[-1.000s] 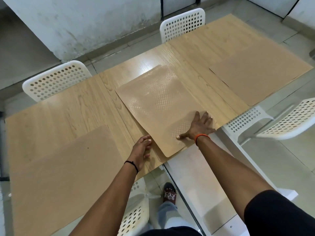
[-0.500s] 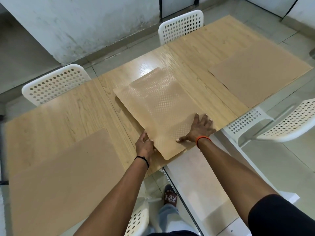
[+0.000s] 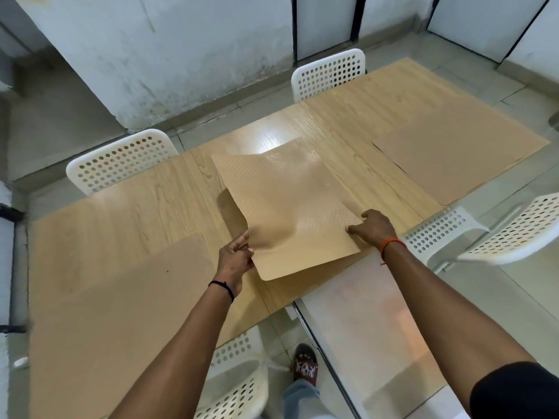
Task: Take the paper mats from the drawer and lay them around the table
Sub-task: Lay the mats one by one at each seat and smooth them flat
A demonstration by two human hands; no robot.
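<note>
A tan paper mat (image 3: 287, 201) with a dotted sheen is lifted and bowed above the middle of the wooden table (image 3: 127, 213). My left hand (image 3: 234, 258) pinches its near left edge. My right hand (image 3: 373, 226) grips its near right edge, thumb on the mat's top. Two more mats lie flat: one at the near left (image 3: 115, 303) and one at the far right (image 3: 456, 146).
White perforated chairs stand along the far side (image 3: 121, 161) (image 3: 329, 74), at the right (image 3: 496, 234) and at the near edge (image 3: 236, 385). A grey wall runs behind the table. My sandalled foot (image 3: 306, 367) is on the tiled floor below.
My left hand moved to the mat's near left edge and took hold of it. Both hands raised the mat, which lay flat before and now bows upward off the table.
</note>
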